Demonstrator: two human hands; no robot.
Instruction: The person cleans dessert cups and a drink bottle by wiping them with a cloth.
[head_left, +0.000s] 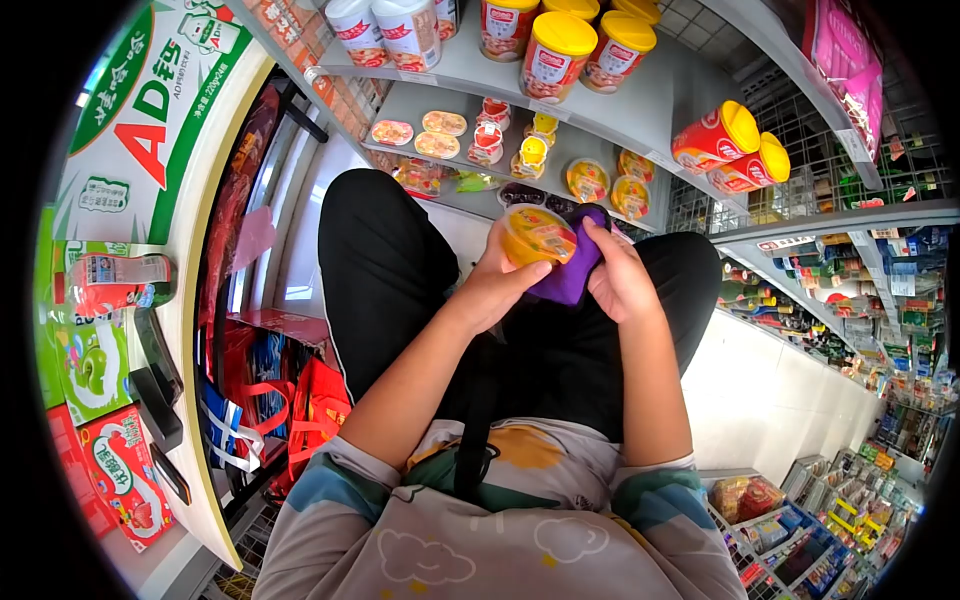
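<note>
Above my lap, my left hand [488, 288] grips a round, lidded fruit jelly cup [538, 236] with orange-yellow contents and a printed top. The cup is tilted, its lid facing up. My right hand [622, 276] is closed on a purple cloth [566, 278], which bunches against the cup's right side. Part of the cloth hangs below the cup. Similar round cups [588, 181] stand on the lower shelf [430, 100] just beyond my hands, beside small stacked cups [487, 140] and oval packs [437, 145].
Yellow-lidded cans [558, 55] line the shelf above, and two red cans [716, 140] stand to the right. On my left are a counter edge [195, 330], a drink bottle [120, 270] and red bags [318, 405]. My bent knees flank my hands.
</note>
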